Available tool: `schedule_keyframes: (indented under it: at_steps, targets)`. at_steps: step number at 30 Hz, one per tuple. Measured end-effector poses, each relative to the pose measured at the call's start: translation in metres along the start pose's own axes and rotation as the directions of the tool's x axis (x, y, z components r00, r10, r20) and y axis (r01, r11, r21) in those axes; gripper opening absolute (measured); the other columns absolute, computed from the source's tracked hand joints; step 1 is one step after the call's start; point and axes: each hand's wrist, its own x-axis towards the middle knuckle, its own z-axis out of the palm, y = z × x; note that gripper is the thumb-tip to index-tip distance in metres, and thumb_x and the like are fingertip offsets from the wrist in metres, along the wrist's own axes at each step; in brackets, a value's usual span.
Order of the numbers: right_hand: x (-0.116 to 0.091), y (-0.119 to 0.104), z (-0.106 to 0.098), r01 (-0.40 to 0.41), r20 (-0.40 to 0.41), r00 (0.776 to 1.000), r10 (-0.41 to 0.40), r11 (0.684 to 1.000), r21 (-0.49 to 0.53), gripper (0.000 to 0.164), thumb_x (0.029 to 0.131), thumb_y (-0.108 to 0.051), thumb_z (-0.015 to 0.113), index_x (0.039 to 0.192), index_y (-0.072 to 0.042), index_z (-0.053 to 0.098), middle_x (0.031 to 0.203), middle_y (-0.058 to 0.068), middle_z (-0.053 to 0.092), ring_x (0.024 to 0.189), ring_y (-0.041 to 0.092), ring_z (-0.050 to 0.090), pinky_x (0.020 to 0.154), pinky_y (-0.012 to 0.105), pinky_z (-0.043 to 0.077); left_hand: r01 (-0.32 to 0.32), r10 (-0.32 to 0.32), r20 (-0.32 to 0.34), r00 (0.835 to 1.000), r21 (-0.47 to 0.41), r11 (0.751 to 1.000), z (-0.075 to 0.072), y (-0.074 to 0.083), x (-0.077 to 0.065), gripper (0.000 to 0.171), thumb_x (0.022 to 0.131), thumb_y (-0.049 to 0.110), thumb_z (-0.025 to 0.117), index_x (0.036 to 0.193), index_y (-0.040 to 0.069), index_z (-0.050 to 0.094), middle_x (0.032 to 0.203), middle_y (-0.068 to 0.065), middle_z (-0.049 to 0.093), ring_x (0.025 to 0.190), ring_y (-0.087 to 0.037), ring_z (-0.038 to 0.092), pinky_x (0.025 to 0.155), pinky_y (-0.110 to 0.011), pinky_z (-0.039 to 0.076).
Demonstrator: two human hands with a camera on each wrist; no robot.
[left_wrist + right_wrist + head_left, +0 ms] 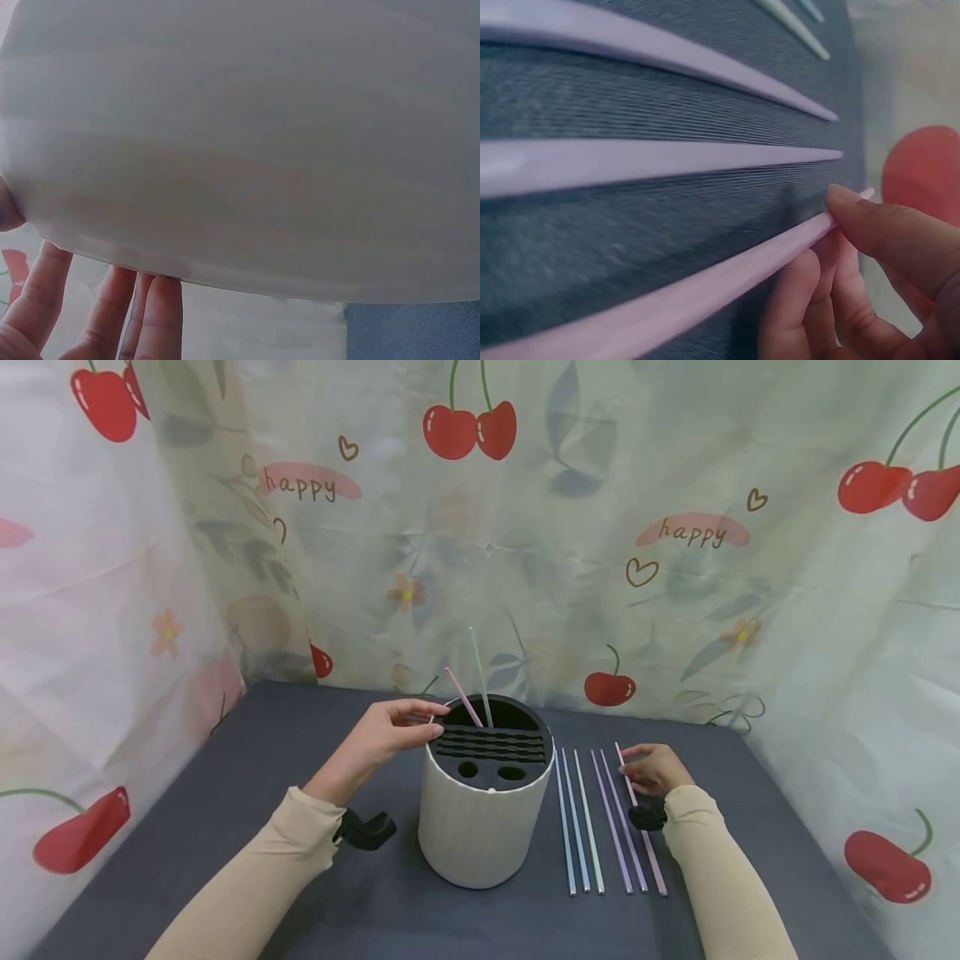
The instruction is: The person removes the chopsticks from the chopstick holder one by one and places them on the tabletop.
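Observation:
My right hand [654, 768] pinches a pink chopstick [727, 286] near its thin far end, between thumb and fingers. It is the rightmost of a row lying lengthwise: two purple chopsticks [617, 822], a pale green one [588, 822] and two blue ones [566, 835]. A white round utensil holder [480, 839] with a black slotted insert stands left of the row. At its upper left rim rests my left hand [386, 731], fingers fairly straight; in the left wrist view the fingertips meet the white wall. One pink chopstick [463, 697] and one pale green chopstick [480, 677] lean in the holder's rear compartment.
The holder's insert has wavy slots [491, 745] across the middle and two holes at the front. A dark grey cloth [337, 902] covers the table. Printed cherry curtains [480, 552] hang behind and on both sides. Each wrist wears a black camera mount [366, 831].

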Motion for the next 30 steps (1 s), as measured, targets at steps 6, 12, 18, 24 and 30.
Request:
schedule_keyframes:
  at_steps: [6,12,18,24,30]
  targets:
    - [0.004,0.013,0.011,-0.005,-0.013,1.000,0.005,0.999,0.048,0.036,0.086,0.005,0.068,0.121,0.005,0.061,0.074,0.003,0.058,0.061,0.011,0.056,0.056,0.027,0.053,-0.003,0.003,0.004,1.000,-0.007,1.000,0.001,0.000,0.000,0.042,0.088,0.027,0.072,0.127,0.015,0.064,0.127,-0.008,0.063,0.119,-0.024,0.056,0.101,-0.046,0.044]
    - [0.005,0.014,0.015,0.008,-0.021,1.000,-0.007,0.999,0.038,0.033,0.085,0.004,0.069,0.117,0.005,0.061,0.079,0.005,0.058,0.065,0.013,0.057,0.057,0.027,0.053,-0.008,0.008,-0.004,1.000,0.003,1.000,0.000,-0.001,0.000,0.041,0.088,0.025,0.071,0.127,0.013,0.064,0.126,-0.009,0.063,0.119,-0.025,0.057,0.100,-0.046,0.045]
    - [0.008,0.013,0.017,-0.017,-0.028,0.999,0.018,0.999,0.037,0.031,0.084,0.005,0.070,0.114,0.002,0.061,0.077,0.003,0.059,0.064,0.012,0.058,0.057,0.028,0.052,-0.020,0.020,0.001,1.000,0.007,1.000,-0.001,-0.001,0.000,0.042,0.089,0.024,0.071,0.128,0.011,0.064,0.128,-0.012,0.062,0.120,-0.027,0.056,0.101,-0.047,0.044]
    - [0.011,0.015,0.018,-0.016,-0.030,0.999,0.017,0.999,0.035,0.034,0.083,0.006,0.070,0.115,0.002,0.060,0.076,0.003,0.060,0.064,0.013,0.058,0.057,0.028,0.052,-0.016,0.016,0.005,1.000,0.001,1.000,-0.001,-0.001,0.000,0.042,0.089,0.024,0.071,0.128,0.011,0.063,0.128,-0.011,0.062,0.119,-0.026,0.056,0.102,-0.048,0.043]
    - [0.011,0.014,0.018,-0.035,-0.038,0.999,0.036,0.999,0.025,0.034,0.083,0.005,0.070,0.115,0.001,0.061,0.078,0.005,0.061,0.065,0.014,0.058,0.057,0.028,0.053,-0.015,0.015,-0.001,1.000,0.004,1.000,-0.001,0.000,0.000,0.041,0.089,0.025,0.071,0.128,0.012,0.064,0.130,-0.011,0.061,0.122,-0.026,0.055,0.099,-0.046,0.045]
